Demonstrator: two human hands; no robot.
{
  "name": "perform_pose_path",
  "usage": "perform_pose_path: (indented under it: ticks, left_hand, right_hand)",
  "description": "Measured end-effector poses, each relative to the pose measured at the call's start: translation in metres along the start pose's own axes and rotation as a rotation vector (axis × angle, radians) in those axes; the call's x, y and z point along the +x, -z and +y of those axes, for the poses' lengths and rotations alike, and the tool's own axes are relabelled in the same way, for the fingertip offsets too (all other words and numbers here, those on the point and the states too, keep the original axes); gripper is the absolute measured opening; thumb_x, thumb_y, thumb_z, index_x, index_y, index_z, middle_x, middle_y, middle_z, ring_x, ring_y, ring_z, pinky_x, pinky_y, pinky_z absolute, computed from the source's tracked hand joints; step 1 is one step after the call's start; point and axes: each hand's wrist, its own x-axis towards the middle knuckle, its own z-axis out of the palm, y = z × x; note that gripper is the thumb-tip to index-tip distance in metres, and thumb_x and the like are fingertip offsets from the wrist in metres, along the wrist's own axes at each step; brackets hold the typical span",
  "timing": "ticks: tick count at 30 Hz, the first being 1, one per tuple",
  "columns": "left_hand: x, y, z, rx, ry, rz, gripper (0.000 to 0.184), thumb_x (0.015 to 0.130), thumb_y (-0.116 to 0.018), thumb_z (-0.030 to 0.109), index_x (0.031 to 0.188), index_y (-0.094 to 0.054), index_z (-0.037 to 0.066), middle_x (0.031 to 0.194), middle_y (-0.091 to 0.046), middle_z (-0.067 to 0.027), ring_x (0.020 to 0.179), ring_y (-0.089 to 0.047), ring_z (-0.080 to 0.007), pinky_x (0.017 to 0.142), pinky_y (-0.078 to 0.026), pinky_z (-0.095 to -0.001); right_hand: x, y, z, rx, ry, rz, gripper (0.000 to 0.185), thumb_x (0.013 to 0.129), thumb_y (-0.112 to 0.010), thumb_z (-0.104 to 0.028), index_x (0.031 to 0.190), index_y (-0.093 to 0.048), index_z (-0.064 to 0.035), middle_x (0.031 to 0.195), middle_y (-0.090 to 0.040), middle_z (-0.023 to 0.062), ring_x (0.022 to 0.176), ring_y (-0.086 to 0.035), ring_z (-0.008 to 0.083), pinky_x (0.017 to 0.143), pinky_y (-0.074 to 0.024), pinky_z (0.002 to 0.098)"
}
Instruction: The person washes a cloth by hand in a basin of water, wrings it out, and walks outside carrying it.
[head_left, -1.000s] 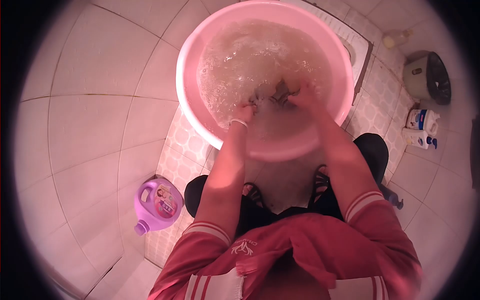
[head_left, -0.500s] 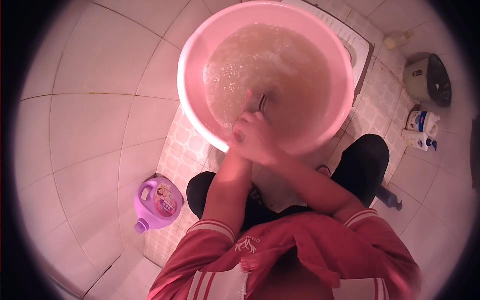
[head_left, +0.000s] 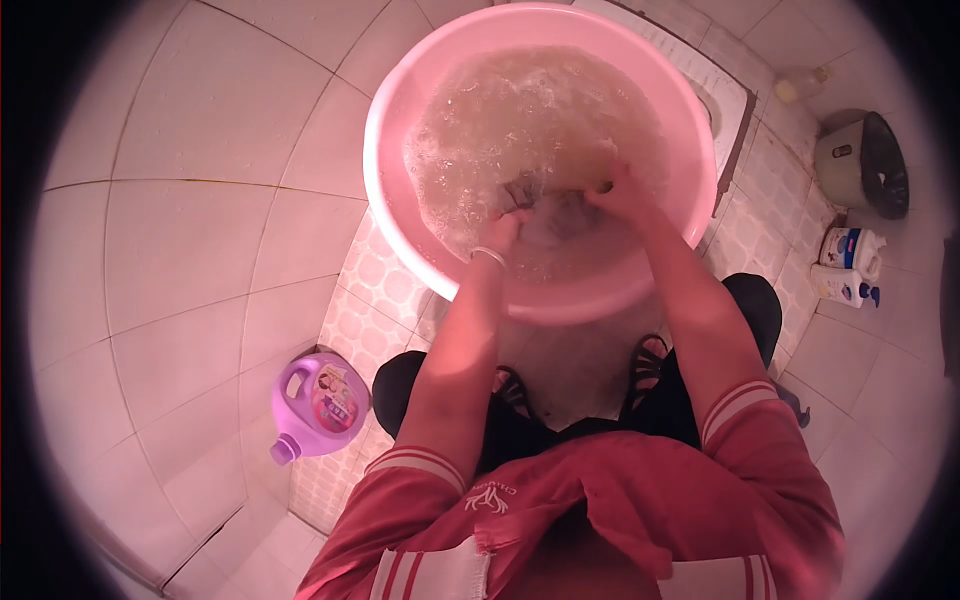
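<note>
A big pink basin (head_left: 392,160) holds cloudy, foamy water. Partly under the surface lies a dark and greyish cloth (head_left: 560,215), its outline blurred by the water. My left hand (head_left: 503,230), with a white band at the wrist, grips the cloth's left end near the basin's near side. To the right, my right hand (head_left: 622,195) has its fingers closed on the other end of the cloth. The fingertips of both hands are partly hidden by the murky water.
A purple detergent jug (head_left: 325,405) stands on the tiled floor at left. At right are a grey bin (head_left: 850,165), a white bottle (head_left: 850,250), a pump bottle (head_left: 843,286) and a dark bottle (head_left: 792,400). Behind the basin is a white floor fixture (head_left: 725,100).
Half a second ago my right hand was across at my left wrist; now it is back at the right. The cloth is spread between both hands again.
</note>
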Motion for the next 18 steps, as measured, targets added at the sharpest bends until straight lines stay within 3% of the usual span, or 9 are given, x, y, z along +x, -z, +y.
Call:
perform_pose_path:
  ticks: [2,4,5,9,11,12,14,15,18]
  left_hand:
    - [0.001,-0.009,-0.008,-0.319,-0.079,-0.121,0.047,0.091,-0.049,0.042,0.119,-0.055,0.005,0.112,-0.061,-0.0097,0.105,-0.056,-0.025,0.091,-0.043,-0.0409]
    - [0.0,-0.017,-0.009,-0.57,0.059,-0.159,0.049,0.091,-0.049,0.044,0.12,-0.054,0.005,0.112,-0.061,-0.0098,0.105,-0.056,-0.0249,0.091,-0.043,-0.0398]
    - [-0.003,-0.017,-0.009,-0.82,0.2,-0.195,0.052,0.09,-0.048,0.047,0.12,-0.054,0.005,0.112,-0.061,-0.01,0.104,-0.055,-0.0247,0.091,-0.042,-0.0387]
    - [-0.031,-0.001,0.011,-0.915,0.099,0.036,0.051,0.09,-0.048,0.049,0.115,-0.058,0.006,0.111,-0.062,-0.0091,0.103,-0.057,-0.0247,0.09,-0.044,-0.0377]
    - [-0.008,0.017,0.0,-0.897,0.204,-0.447,0.057,0.09,-0.044,0.054,0.122,-0.053,0.007,0.121,-0.053,-0.011,0.111,-0.052,-0.0251,0.092,-0.044,-0.0408]
    - [-0.007,0.009,-0.012,-0.901,0.207,-0.453,0.057,0.09,-0.044,0.054,0.122,-0.053,0.007,0.121,-0.053,-0.011,0.111,-0.052,-0.0251,0.092,-0.044,-0.0408]
    - [-0.012,-0.011,-0.022,-0.636,-0.593,-0.245,0.053,0.09,-0.046,0.051,0.117,-0.056,0.006,0.112,-0.058,-0.0108,0.102,-0.057,-0.0253,0.09,-0.045,-0.0407]
    - [-0.012,-0.012,-0.018,-0.634,-0.596,-0.251,0.053,0.09,-0.046,0.051,0.117,-0.056,0.006,0.112,-0.058,-0.0108,0.102,-0.057,-0.0253,0.09,-0.045,-0.0407]
    - [-0.033,-0.01,0.013,0.007,-0.652,-0.026,0.045,0.091,-0.048,0.044,0.107,-0.06,0.004,0.1,-0.063,-0.0097,0.094,-0.06,-0.024,0.086,-0.047,-0.0377]
  right_hand:
    - [0.002,0.003,-0.01,-0.315,0.104,-0.82,0.046,0.073,-0.067,-0.031,0.113,-0.061,-0.0096,0.111,-0.061,0.0196,0.101,-0.06,0.0323,0.09,-0.0465,0.0402]
    - [0.006,-0.034,-0.041,-0.057,-0.009,-1.076,0.041,0.074,-0.066,-0.028,0.108,-0.062,-0.0055,0.11,-0.062,0.0195,0.1,-0.061,0.0317,0.087,-0.0477,0.0404]
    - [0.004,-0.028,-0.063,-0.004,0.006,-1.062,0.039,0.076,-0.063,-0.029,0.107,-0.062,-0.005,0.107,-0.063,0.0191,0.097,-0.062,0.0331,0.085,-0.0482,0.0406]
    - [-0.032,0.027,-0.155,0.218,0.149,-0.812,0.027,0.076,-0.057,-0.026,0.091,-0.064,-0.0053,0.091,-0.065,0.016,0.085,-0.062,0.0357,0.075,-0.0491,0.0432]
    - [-0.052,0.049,-0.189,0.145,0.288,-0.674,0.02,0.073,-0.058,-0.025,0.079,-0.063,-0.0067,0.085,-0.065,0.015,0.082,-0.062,0.0342,0.072,-0.0487,0.0445]
    - [-0.058,0.061,-0.207,0.13,0.31,-0.608,0.019,0.072,-0.059,-0.026,0.073,-0.062,-0.0075,0.082,-0.065,0.0145,0.081,-0.062,0.033,0.071,-0.0484,0.0449]
    - [-0.066,0.037,-0.199,0.183,0.276,-0.508,0.019,0.073,-0.059,-0.026,0.073,-0.062,-0.0078,0.08,-0.064,0.0147,0.079,-0.062,0.0336,0.071,-0.0487,0.0456]
    - [-0.069,0.024,-0.191,0.247,0.24,-0.414,0.019,0.074,-0.058,-0.027,0.073,-0.063,-0.0082,0.077,-0.064,0.0149,0.076,-0.063,0.0342,0.07,-0.0489,0.0462]
    - [-0.047,0.036,-0.189,0.208,0.034,-0.368,0.022,0.077,-0.056,-0.029,0.074,-0.064,-0.0082,0.075,-0.065,0.0153,0.073,-0.063,0.0359,0.07,-0.0494,0.0478]
